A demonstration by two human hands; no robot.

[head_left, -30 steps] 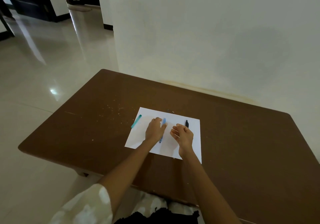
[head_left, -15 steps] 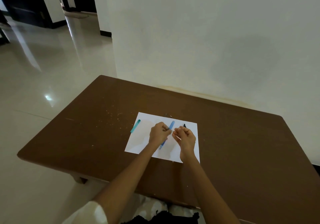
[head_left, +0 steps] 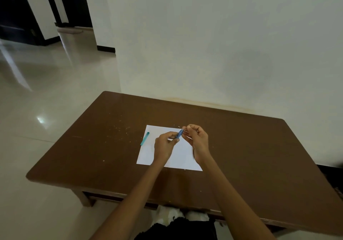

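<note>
Holding blue pen (head_left: 179, 134) between left hand (head_left: 164, 144), right hand (head_left: 197, 137), above paper (head_left: 182, 156).

A: Qty check. Writing items?
B: 2 pcs: 1 blue pen (head_left: 179, 134), 1 teal marker (head_left: 145, 138).
A: Paper? Table?
B: 1 sheet (head_left: 182, 156). 1 table (head_left: 259, 156).
A: Hands?
B: 2: left hand (head_left: 164, 147), right hand (head_left: 197, 139).

Your left hand (head_left: 164, 145): fingers curling in tight grip. Your right hand (head_left: 197, 139): sitting just beside it, fingertips (head_left: 186, 128) pinching. Forearms: stretching forward, converging.
</note>
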